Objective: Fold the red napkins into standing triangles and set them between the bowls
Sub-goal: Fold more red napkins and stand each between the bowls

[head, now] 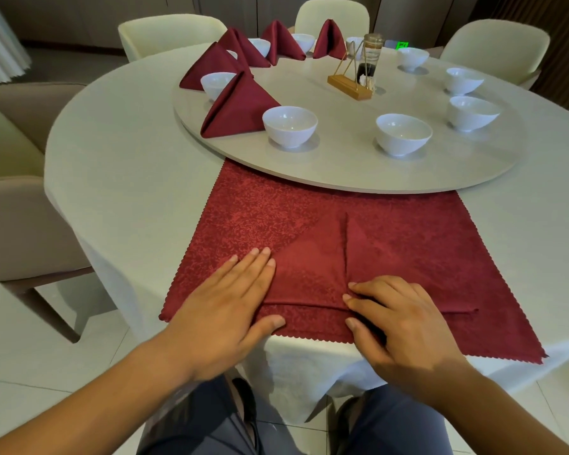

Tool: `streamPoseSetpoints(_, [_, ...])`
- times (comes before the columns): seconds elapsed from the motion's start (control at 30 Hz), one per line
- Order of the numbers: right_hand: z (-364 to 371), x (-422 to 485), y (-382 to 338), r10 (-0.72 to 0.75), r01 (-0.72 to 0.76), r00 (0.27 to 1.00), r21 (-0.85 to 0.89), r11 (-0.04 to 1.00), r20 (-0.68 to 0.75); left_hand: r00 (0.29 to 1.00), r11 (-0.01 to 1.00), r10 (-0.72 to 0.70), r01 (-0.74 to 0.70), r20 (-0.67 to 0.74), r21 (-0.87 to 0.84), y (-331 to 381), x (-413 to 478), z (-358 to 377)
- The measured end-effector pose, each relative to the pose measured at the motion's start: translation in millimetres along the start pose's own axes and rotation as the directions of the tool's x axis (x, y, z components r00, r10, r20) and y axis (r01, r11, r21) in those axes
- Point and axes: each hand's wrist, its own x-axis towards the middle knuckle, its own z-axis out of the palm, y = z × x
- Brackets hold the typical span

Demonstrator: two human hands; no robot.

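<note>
A red napkin (312, 264), folded flat into a triangle with a centre seam, lies on a patterned red cloth (424, 244) at the table's near edge. My left hand (230, 300) presses flat on the napkin's left corner, fingers apart. My right hand (398, 320) rests on its lower right part, with fingertips curled at the bottom of the seam. Several red standing triangles (240, 106) stand between white bowls (289, 126) on the left and far side of the round turntable (342, 169). More bowls (403, 134) sit along the right side with no napkins between them.
A gold-framed holder (350, 85) and a glass jar (372, 57) stand near the turntable's middle. Cream chairs (168, 32) surround the white-clothed table (128, 159). My legs show below the table edge.
</note>
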Motion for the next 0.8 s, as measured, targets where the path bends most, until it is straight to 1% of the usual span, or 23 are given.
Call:
streamPoseSetpoints(0.1, [-2.7,-4.5,1.5,0.004,-0.004,1.0,0.027,1.0,0.029,0.998,0.999,-0.01,0.012,0.057,-0.045,-3.3,-0.2,-5.2])
streamPoseSetpoints(0.2, [-6.8,-7.7,5.2,-0.021,0.017,0.996,0.042,0.999,0.081,0.993,0.999,-0.017,0.023,0.113,-0.044,-2.1,3.2,-13.9])
streamPoseSetpoints(0.3, [-6.8,-6.4,7.1,-0.029,0.025,0.994,0.04,0.999,0.105,1.0,1.0,-0.002,0.002,0.001,0.001,7.9,15.6,-24.3])
streamPoseSetpoints(0.33, [-6.9,-5.6,7.3,-0.029,0.025,0.994,0.04,0.999,0.103,0.999,0.999,0.033,-0.034,-0.037,-0.015,14.5,22.2,-28.6])
streamPoseSetpoints(0.37, [-7.0,-5.1,7.2,-0.033,0.029,0.995,0.039,0.999,0.097,0.994,0.993,0.097,-0.1,-0.056,-0.06,21.7,29.8,-32.2])
streamPoseSetpoints(0.4, [-7.2,-5.0,7.0,-0.041,0.038,0.995,0.035,0.999,0.091,0.984,0.974,0.175,-0.179,-0.044,-0.137,29.7,38.2,-35.9])
streamPoseSetpoints(0.47, [-7.4,-6.1,6.7,-0.059,0.056,0.995,0.027,0.998,0.082,0.953,0.915,0.297,-0.265,0.064,-0.304,42.1,57.3,-42.3])
streamPoseSetpoints(0.5, [-7.4,-7.1,7.7,-0.063,0.061,0.995,0.021,0.998,0.081,0.94,0.892,0.33,-0.279,0.09,-0.356,45.6,68.7,-42.9])
streamPoseSetpoints(0.53, [-6.6,-7.8,7.3,-0.067,0.066,0.994,0.014,0.998,0.084,0.935,0.886,0.339,-0.28,0.105,-0.368,45.7,78.1,-41.2])
streamPoseSetpoints(0.6, [-5.7,-9.3,8.8,-0.068,0.067,0.993,0.006,0.998,0.1,0.939,0.902,0.322,-0.266,0.121,-0.339,42.1,96.5,-33.1])
streamPoseSetpoints(0.73, [-5.5,-8.0,10.2,-0.064,0.062,0.992,0.022,0.998,0.111,0.94,0.938,0.314,-0.285,0.135,-0.196,33.2,126.5,-22.0])
streamPoseSetpoints(0.8, [-6.2,-8.0,9.5,-0.055,0.053,0.991,0.019,0.998,0.122,0.945,0.951,0.291,-0.268,0.151,-0.155,27.4,139.5,-20.0])
